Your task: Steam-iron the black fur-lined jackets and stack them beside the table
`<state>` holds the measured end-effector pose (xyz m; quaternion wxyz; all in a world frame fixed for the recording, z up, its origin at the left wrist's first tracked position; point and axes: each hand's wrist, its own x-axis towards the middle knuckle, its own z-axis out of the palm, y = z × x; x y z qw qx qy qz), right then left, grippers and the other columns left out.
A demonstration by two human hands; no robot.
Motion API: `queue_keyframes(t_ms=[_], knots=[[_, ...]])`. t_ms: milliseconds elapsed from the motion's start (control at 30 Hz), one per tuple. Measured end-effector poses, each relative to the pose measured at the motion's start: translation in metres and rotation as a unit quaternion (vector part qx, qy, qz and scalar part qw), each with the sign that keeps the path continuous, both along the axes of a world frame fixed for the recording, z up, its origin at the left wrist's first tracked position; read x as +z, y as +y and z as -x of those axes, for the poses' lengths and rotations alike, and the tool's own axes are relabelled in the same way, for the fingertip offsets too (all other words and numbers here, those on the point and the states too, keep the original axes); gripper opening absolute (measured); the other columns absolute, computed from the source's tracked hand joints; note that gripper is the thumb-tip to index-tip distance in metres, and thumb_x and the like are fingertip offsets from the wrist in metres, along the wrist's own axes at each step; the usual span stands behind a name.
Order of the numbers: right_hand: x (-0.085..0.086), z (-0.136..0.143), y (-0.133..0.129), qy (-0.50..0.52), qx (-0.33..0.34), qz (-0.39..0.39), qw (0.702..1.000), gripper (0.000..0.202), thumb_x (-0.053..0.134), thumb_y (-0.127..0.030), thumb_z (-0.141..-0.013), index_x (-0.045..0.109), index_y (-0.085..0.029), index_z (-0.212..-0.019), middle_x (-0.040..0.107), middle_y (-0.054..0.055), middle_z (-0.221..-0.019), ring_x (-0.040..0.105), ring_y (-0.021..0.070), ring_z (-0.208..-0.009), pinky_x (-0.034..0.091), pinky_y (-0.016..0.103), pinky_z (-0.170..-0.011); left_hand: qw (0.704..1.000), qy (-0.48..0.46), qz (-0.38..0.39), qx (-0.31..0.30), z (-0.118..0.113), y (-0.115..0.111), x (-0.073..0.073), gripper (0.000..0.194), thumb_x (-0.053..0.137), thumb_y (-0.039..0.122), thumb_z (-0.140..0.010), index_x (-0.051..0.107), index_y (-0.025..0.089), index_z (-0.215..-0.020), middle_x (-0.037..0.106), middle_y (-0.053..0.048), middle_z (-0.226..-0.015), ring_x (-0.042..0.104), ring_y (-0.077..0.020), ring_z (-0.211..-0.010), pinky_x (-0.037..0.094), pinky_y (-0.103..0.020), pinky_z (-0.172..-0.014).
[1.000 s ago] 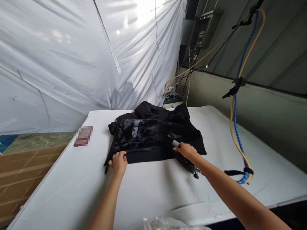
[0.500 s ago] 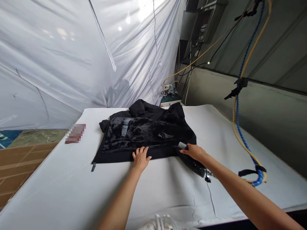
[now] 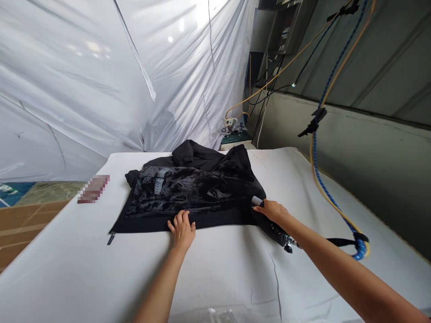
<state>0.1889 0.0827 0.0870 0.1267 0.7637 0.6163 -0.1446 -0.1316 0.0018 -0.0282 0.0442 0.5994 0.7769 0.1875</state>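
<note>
A black garment [image 3: 188, 188] with a plush lining lies spread on the white table, a striped label [image 3: 160, 180] showing at its left. My left hand [image 3: 183, 229] rests flat on its near hem, fingers spread and holding nothing. At the garment's right end, my right hand [image 3: 271, 210] is closed round the handle of a steam iron [image 3: 272, 231], whose silver front end shows past my fingers. Metal fittings at the iron's rear are partly covered by my forearm. From the hem's left corner hangs a zip pull [image 3: 111, 238].
Blue and yellow hoses [image 3: 314, 148] hang down on the right, ending near the iron. A blurred-out dark red item [image 3: 94, 188] lies on the white table [image 3: 215, 273] at left. White sheeting [image 3: 84, 89] hangs behind. Cardboard [image 3: 30, 224] is beyond the table's left edge.
The view has shifted slightly, so the garment and my left hand appear further left. My right hand keeps its grip on the iron, near the garment's right end.
</note>
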Motion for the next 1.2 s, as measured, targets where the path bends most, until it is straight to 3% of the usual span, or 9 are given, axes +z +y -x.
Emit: queue_keyframes(t_ms=[100,200,300,433,567,733,933,1100,1200], knots=[[-0.002,-0.036,0.004,0.005,-0.018,0.003,1.000,0.054,0.040,-0.065,-0.072,0.056,-0.022,-0.099,0.062,0.012,-0.099,0.059,0.0293,-0.091,0.044,0.036,-0.068,0.999,-0.014,0.008,-0.029,-0.027,0.006,0.012,0.026,0.049,0.020,-0.078,0.057,0.027,-0.103,0.053,-0.004,-0.117,0.038,-0.0234,-0.114,0.011,-0.054,-0.101],[-0.009,-0.061,0.006,0.021,-0.037,0.003,0.999,0.057,0.036,-0.067,-0.072,0.056,-0.022,-0.099,0.062,0.012,-0.098,0.059,0.0278,-0.089,0.044,0.034,-0.065,0.995,-0.034,-0.007,-0.097,-0.059,0.015,0.019,0.025,0.046,0.018,-0.081,0.060,0.030,-0.098,0.057,-0.001,-0.111,0.042,-0.0197,-0.110,0.018,-0.046,-0.100],[-0.012,-0.077,0.007,0.045,-0.031,0.005,0.998,0.057,0.035,-0.067,-0.073,0.056,-0.021,-0.099,0.063,0.011,-0.096,0.060,0.0262,-0.087,0.043,0.031,-0.064,0.991,-0.032,-0.004,-0.133,-0.086,0.029,0.024,0.031,0.045,0.017,-0.082,0.057,0.030,-0.107,0.055,-0.001,-0.113,0.045,-0.0169,-0.106,0.028,-0.036,-0.095],[-0.005,-0.087,0.003,0.069,0.018,0.007,0.997,0.058,0.035,-0.068,-0.073,0.056,-0.020,-0.097,0.064,0.011,-0.095,0.059,0.0264,-0.087,0.042,0.031,-0.062,0.992,-0.009,0.062,-0.107,-0.105,0.050,0.030,0.050,0.046,0.020,-0.082,0.037,0.032,-0.129,0.041,-0.005,-0.129,0.049,-0.0182,-0.103,0.037,-0.030,-0.086],[0.006,-0.076,-0.011,0.065,0.099,-0.006,0.993,0.059,0.040,-0.069,-0.070,0.056,-0.023,-0.103,0.064,0.011,-0.096,0.059,0.0275,-0.087,0.041,0.033,-0.064,0.986,0.015,0.147,-0.077,-0.108,0.067,0.037,0.065,0.048,0.027,-0.082,0.017,0.034,-0.138,0.048,-0.009,-0.117,0.055,-0.0194,-0.095,0.040,-0.028,-0.078],[0.001,-0.043,-0.017,0.065,0.163,0.031,0.984,0.056,0.046,-0.065,-0.069,0.056,-0.024,-0.105,0.064,0.010,-0.095,0.059,0.0282,-0.088,0.042,0.034,-0.066,0.982,0.041,0.157,-0.099,-0.110,0.078,0.040,0.041,0.049,0.034,-0.081,0.044,0.024,-0.121,0.061,-0.007,-0.098,0.056,-0.0203,-0.096,0.035,-0.033,-0.087],[-0.008,-0.030,0.004,0.061,0.104,0.018,0.993,0.057,0.042,-0.065,-0.072,0.054,-0.023,-0.109,0.063,0.011,-0.101,0.058,0.0285,-0.093,0.043,0.035,-0.070,0.988,0.012,0.131,-0.077,-0.106,0.088,0.047,0.018,0.039,0.030,-0.086,0.053,0.024,-0.097,0.066,-0.005,-0.084,0.061,-0.0175,-0.081,0.039,-0.028,-0.072],[-0.007,-0.039,0.021,0.059,0.035,0.015,0.998,0.058,0.039,-0.068,-0.072,0.056,-0.023,-0.105,0.062,0.011,-0.101,0.059,0.0282,-0.091,0.044,0.035,-0.067,0.995,-0.071,0.067,-0.031,-0.098,0.100,0.056,0.017,0.039,0.029,-0.086,0.051,0.025,-0.098,0.064,-0.003,-0.080,0.060,-0.0163,-0.076,0.038,-0.024,-0.064],[-0.008,-0.043,0.023,0.065,0.023,0.012,0.998,0.059,0.037,-0.069,-0.072,0.056,-0.022,-0.104,0.063,0.011,-0.099,0.059,0.0279,-0.089,0.044,0.034,-0.065,0.988,-0.141,0.008,-0.059,-0.093,0.100,0.057,0.022,0.041,0.018,-0.084,0.047,0.024,-0.104,0.062,0.000,-0.082,0.058,-0.0124,-0.075,0.038,-0.022,-0.066]])
